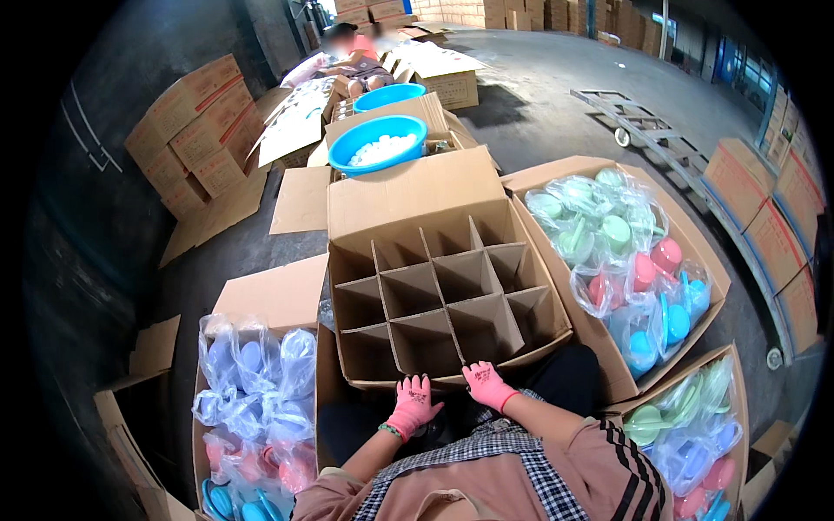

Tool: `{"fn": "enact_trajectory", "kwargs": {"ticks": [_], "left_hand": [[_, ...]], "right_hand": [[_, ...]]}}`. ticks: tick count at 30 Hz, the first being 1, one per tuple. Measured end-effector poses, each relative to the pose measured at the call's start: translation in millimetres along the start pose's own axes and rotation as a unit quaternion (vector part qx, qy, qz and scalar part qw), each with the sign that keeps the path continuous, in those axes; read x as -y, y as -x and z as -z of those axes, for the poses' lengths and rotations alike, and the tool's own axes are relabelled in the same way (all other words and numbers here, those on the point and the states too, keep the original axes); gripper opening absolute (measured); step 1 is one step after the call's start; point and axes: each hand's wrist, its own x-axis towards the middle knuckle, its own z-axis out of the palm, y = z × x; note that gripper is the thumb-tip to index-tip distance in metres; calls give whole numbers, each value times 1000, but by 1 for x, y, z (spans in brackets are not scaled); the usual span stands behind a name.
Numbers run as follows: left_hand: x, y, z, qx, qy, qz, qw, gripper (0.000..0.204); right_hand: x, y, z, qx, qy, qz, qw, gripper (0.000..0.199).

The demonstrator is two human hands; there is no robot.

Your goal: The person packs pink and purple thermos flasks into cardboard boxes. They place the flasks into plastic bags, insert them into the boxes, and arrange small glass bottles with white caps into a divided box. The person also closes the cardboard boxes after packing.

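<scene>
In front of me stands an open cardboard box, split by cardboard dividers into several bare compartments. Both my hands wear pink gloves and rest at its near edge. My left hand has its fingers hooked at the rim, with the thumb out to the side. A little to the right, my right hand curls its fingers over the same rim. The box's far flap is folded outward.
Boxes of bagged plastic items in purple, pink and blue, and bagged green, pink and blue ones, flank me. Beyond stand blue basins, one with white pieces. A person sits farther back. A flat cart is at right.
</scene>
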Motion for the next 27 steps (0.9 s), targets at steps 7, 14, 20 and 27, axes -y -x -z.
{"fn": "enact_trajectory", "kwargs": {"ticks": [7,14,20,27], "left_hand": [[-13,67,-81,-27,269,-129,954,42],[-24,58,-20,126,439,18,890,51],[-25,60,-37,153,425,4,892,50],[-1,24,-136,116,589,36,799,57]], "right_hand": [[-3,-41,22,119,-5,-16,993,23],[-1,-57,73,158,-13,-2,987,33],[6,-29,187,120,-16,25,992,34],[30,60,179,63,-20,55,996,30]]}}
